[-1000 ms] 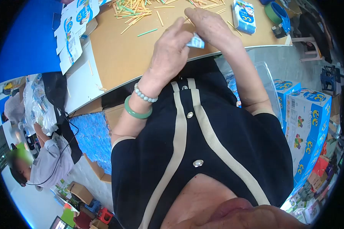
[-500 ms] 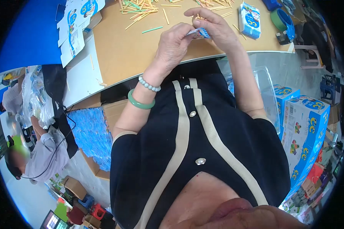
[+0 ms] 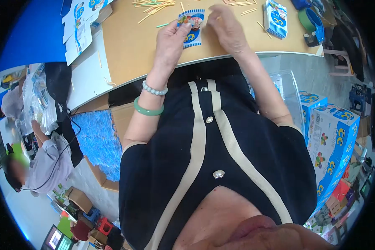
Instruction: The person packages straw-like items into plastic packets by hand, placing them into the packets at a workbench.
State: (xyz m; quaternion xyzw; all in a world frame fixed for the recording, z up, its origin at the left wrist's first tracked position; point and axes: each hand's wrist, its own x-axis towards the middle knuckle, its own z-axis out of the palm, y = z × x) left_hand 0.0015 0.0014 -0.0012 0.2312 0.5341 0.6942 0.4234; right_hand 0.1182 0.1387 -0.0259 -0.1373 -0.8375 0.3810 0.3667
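Turned the packet [image 3: 195, 26] flat to view, now at three o'clock of the left hand [image 3: 169, 45] and pinched in those fingers alone, over the bench [image 3: 129, 54]. Drew the right hand [image 3: 228, 31] off to three o'clock of it, fingers loosely curled, too blurred to tell if grasping anything. Ended, seemingly, the two-handed handling. Left sticks [image 3: 161, 4] at ten o'clock.

The held packet [image 3: 196, 30] is blue and white with striped ends, the bangle [image 3: 148, 113] green, the tabletop [image 3: 131, 52] tan
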